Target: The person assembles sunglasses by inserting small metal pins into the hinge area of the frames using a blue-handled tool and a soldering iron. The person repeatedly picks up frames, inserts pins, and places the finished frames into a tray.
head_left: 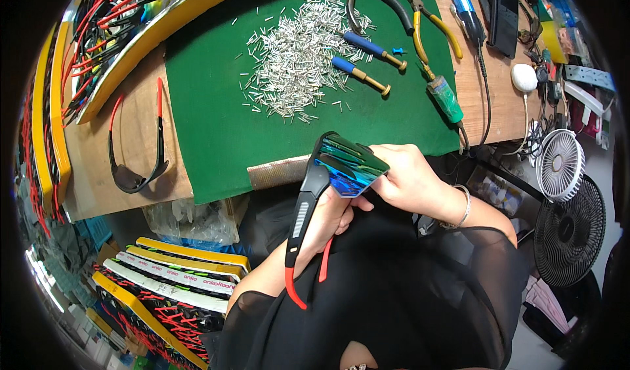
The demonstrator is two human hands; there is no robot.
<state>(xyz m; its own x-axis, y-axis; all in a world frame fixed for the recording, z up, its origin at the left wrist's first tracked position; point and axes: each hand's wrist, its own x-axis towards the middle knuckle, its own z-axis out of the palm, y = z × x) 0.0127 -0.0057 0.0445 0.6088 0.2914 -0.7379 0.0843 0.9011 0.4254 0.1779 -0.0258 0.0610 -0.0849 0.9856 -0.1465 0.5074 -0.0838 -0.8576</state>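
Note:
Sunglasses with a blue-green mirrored lens (354, 166), black frame and red temple tips are held between my hands, in front of my body near the table's front edge. My left hand (331, 219) is closed round them from below, partly hidden behind the black temple (302, 219). With its fingers bent at the lens's right edge, my right hand (410, 176) grips the other side; its fingertips are partly hidden. Beyond them, a heap of small silver pins (295, 55) lies on the green mat (210, 120). Two blue-handled brass tools (361, 76) rest at the heap's right side.
Yellow-handled cutters (420, 28), black-handled pliers (387, 2) and a green-handled tool (446, 101) lie on the mat's right side. Dark sunglasses (134, 179) sit at left. Trays of red-tipped glasses (164, 291) stand at lower left, fans (561, 163) at right.

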